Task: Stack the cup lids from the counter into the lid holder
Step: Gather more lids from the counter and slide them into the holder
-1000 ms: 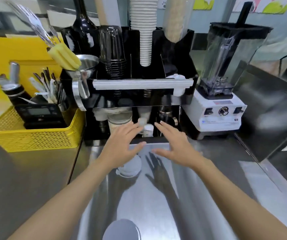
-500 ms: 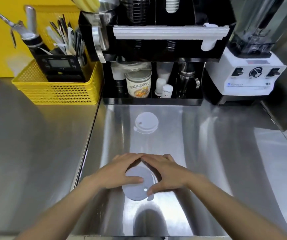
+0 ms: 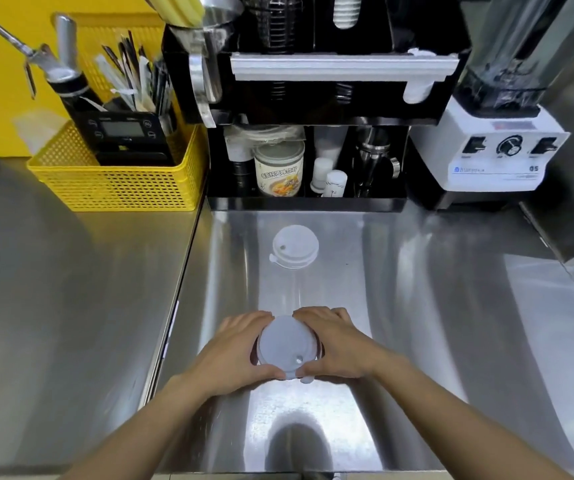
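A white cup lid [image 3: 287, 344] is gripped from both sides near the counter's front edge, raised slightly off the steel. My left hand [image 3: 235, 353] wraps its left rim and my right hand [image 3: 339, 344] wraps its right rim. A second white lid [image 3: 295, 246] lies flat on the steel counter [image 3: 417, 306] farther back, apart from both hands. The black cup and lid organizer [image 3: 313, 81] stands at the back, with stacked cups in its upper slots and a jar, small bottles and a metal shaker in its lower shelf.
A yellow mesh basket [image 3: 115, 181] with a timer, straws and tools sits at back left. A white blender base [image 3: 493, 150] with a dark jug stands at back right. A seam runs between two counter sections at left.
My hands pulled back from the organizer to the front of the counter and closed around the near lid. Between the last two frames the lid rose a little in both hands.
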Demonstrator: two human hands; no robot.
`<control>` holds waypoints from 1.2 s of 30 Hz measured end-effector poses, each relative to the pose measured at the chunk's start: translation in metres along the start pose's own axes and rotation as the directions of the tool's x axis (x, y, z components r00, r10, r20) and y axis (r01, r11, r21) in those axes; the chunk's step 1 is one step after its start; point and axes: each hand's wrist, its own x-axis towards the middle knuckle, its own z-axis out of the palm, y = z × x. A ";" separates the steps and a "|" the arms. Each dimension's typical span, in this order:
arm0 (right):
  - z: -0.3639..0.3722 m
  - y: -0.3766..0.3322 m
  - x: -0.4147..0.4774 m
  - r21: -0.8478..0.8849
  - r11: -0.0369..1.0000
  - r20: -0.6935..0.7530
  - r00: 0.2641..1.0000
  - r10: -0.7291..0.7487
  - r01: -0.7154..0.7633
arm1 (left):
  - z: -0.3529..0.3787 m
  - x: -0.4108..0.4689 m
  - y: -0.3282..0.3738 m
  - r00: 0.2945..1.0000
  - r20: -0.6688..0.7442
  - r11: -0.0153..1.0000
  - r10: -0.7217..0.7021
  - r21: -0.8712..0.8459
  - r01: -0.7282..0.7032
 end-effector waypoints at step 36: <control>-0.376 0.043 0.062 0.106 0.994 -0.770 0.635 0.055 0.042 | -0.241 0.321 0.187 0.762 -0.387 0.850 0.519 0.138 -0.509</control>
